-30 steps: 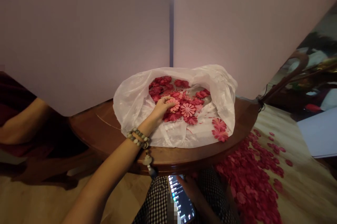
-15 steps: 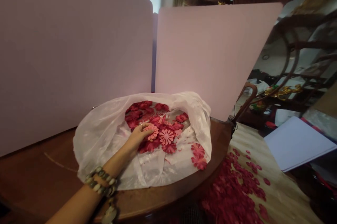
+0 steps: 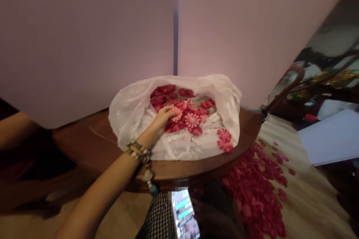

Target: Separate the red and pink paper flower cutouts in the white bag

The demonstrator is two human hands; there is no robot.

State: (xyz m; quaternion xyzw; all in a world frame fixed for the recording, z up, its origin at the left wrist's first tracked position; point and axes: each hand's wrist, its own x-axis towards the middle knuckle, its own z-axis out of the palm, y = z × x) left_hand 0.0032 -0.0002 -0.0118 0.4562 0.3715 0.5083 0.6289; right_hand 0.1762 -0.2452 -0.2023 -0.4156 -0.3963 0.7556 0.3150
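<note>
My left hand (image 3: 162, 118) reaches over the white plastic bag (image 3: 131, 108), its thumb and fingers closed on a pink paper flower (image 3: 177, 114). A ring is on one finger and beaded bracelets (image 3: 137, 152) circle the wrist. Another pink flower (image 3: 192, 120) lies just right of the held one. Darker red flowers (image 3: 162, 95) fill the bag's opening, and a joined pair (image 3: 224, 140) rests on its right front. Low in view, a lit phone (image 3: 185, 213) is tilted over my lap. My right hand (image 3: 214, 214), deep in shadow, appears to hold its right side; its fingers hardly show.
The bag sits on a brown wooden table (image 3: 174, 169) with a curved edge. Large pinkish boards (image 3: 246, 37) stand behind it. Many red flowers (image 3: 258, 190) are heaped on the floor at right, near white sheets (image 3: 333, 136). Another person's arm (image 3: 17, 128) shows at the left edge.
The view has tilted down, bringing the phone, my lap and the other person's arm into sight. My left hand keeps its hold on the pink flower at the same place over the bag.
</note>
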